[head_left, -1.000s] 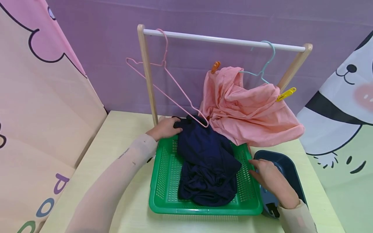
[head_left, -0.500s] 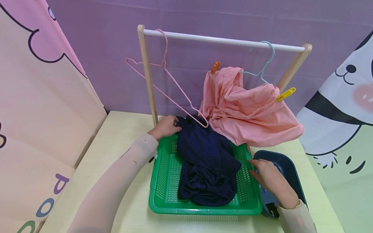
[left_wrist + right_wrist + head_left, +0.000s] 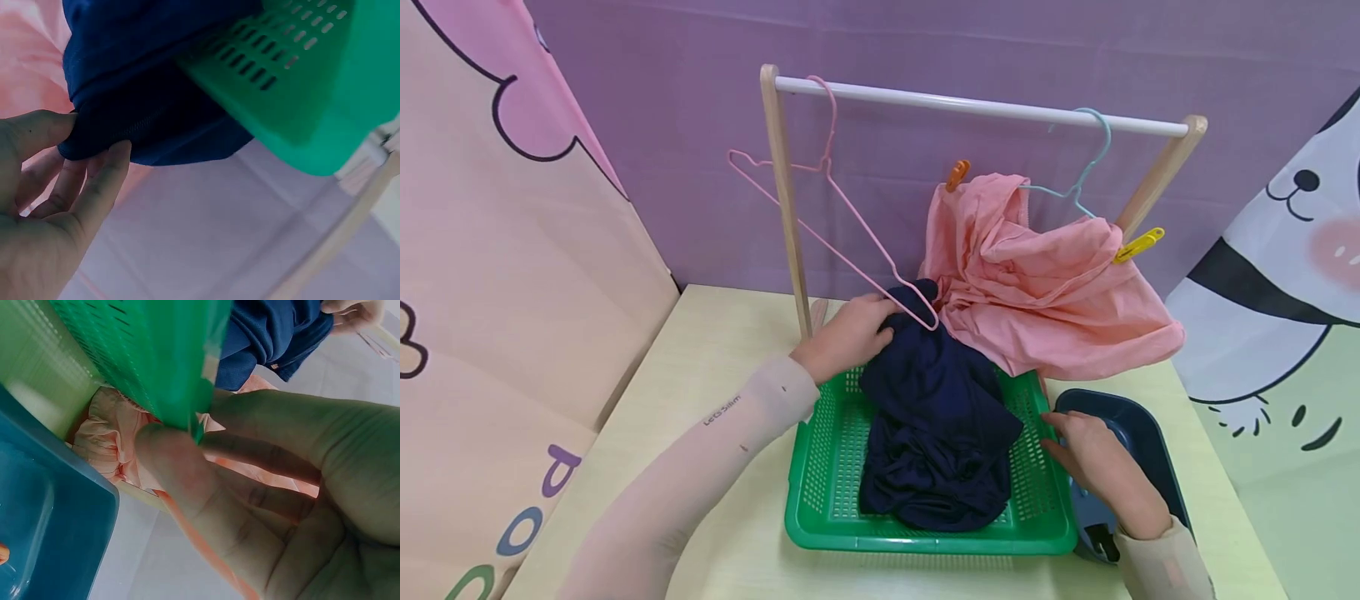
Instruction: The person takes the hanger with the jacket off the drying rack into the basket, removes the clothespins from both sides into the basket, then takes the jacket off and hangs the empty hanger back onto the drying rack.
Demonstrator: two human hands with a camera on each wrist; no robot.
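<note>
A crumpled navy garment (image 3: 936, 425) lies in a green perforated basket (image 3: 925, 543), its far end draped over the back rim. My left hand (image 3: 848, 337) pinches that far end between thumb and fingers, behind the pink hanger (image 3: 856, 212); the left wrist view shows the pinched hem (image 3: 100, 131) close up. At the basket's right side, my right hand (image 3: 1097, 458) grips the rim (image 3: 178, 394) between thumb and fingers. Above the basket, the pink hanger hangs bare from the white bar (image 3: 977, 107), its lower corner overlapping the navy cloth in the head view.
A pink garment (image 3: 1045, 292) hangs on a mint hanger (image 3: 1092, 162), with an orange clothespin (image 3: 957, 176) and a yellow clothespin (image 3: 1139, 245) on it. A dark blue bin (image 3: 1153, 442) stands right of the basket. Wooden posts (image 3: 788, 200) support the bar.
My left hand has moved right and slightly toward the hanger, carrying the navy garment's far end behind the hanger's lower corner. My right hand stays on the basket rim.
</note>
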